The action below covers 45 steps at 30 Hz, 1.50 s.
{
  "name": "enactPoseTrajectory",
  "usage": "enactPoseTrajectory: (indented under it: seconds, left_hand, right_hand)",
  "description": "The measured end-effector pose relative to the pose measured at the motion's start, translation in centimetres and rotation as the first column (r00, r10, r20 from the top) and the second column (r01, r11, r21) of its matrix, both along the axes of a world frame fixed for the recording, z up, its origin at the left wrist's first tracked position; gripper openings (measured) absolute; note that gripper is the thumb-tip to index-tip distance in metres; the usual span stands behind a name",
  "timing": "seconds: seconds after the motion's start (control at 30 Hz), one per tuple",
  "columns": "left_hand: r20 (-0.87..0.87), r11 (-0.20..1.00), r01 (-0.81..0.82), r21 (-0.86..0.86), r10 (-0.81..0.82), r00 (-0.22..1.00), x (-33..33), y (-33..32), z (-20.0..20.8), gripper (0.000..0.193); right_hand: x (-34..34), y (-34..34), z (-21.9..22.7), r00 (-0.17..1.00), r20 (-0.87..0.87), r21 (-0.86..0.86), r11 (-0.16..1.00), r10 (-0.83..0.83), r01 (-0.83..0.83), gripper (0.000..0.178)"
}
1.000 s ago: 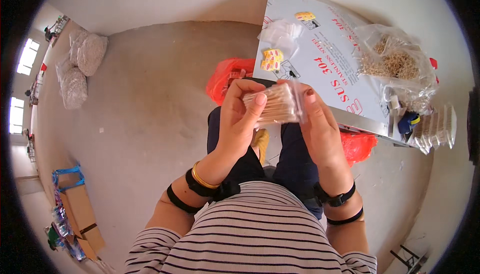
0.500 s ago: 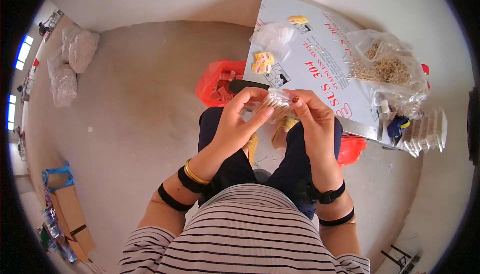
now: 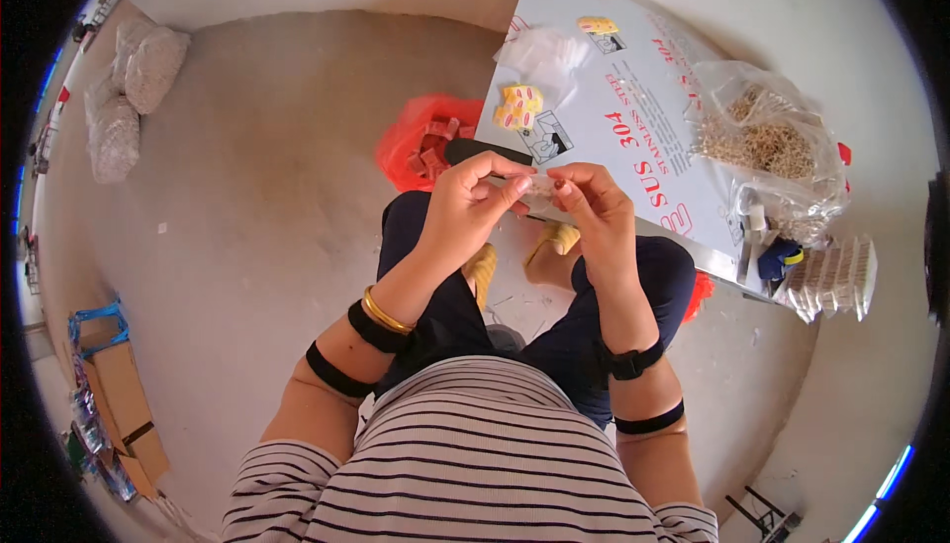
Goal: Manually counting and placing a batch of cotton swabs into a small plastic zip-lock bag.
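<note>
Between the fingertips of both hands, over my lap, is a small clear plastic bag (image 3: 540,193). Thin pale sticks show through it, seemingly cotton swabs; fingers cover much of it. My left hand (image 3: 467,204) pinches one end of the bag, thumb against forefinger. At the other end, my right hand (image 3: 600,214) grips it the same way. Just beyond lies the table (image 3: 584,142), with a stack of clear empty bags (image 3: 546,56) and a pile of yellow printed slips (image 3: 518,107) on it.
On the table's right sit a large clear bag of thin sticks (image 3: 772,142) and a row of filled packets (image 3: 831,276). A red bag (image 3: 401,147) with small packs stands left of the table. Cardboard boxes (image 3: 124,390) and sacks (image 3: 153,68) stand at the left.
Both hands have shifted slightly left and come closer together. The bag, spread out with its sticks showing before, is now mostly covered by my fingers. The view has tilted a little.
</note>
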<state>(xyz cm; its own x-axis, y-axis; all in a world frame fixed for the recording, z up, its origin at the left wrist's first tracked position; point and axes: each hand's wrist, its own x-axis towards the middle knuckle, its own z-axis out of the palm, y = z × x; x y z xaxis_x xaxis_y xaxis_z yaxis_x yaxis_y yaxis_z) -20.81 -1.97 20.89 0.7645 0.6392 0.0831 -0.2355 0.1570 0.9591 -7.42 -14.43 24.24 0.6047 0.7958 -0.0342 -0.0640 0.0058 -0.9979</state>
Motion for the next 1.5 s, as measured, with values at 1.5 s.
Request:
enactPoseTrajectory:
  seconds: [1.5]
  left_hand:
    - [-0.465,0.945,0.208,0.253,-0.070,0.882,5.7,3.5,-16.5,0.026]
  right_hand:
    - [5.9,3.3,-17.4,0.944,0.327,-0.294,0.955,0.051,0.050,0.016]
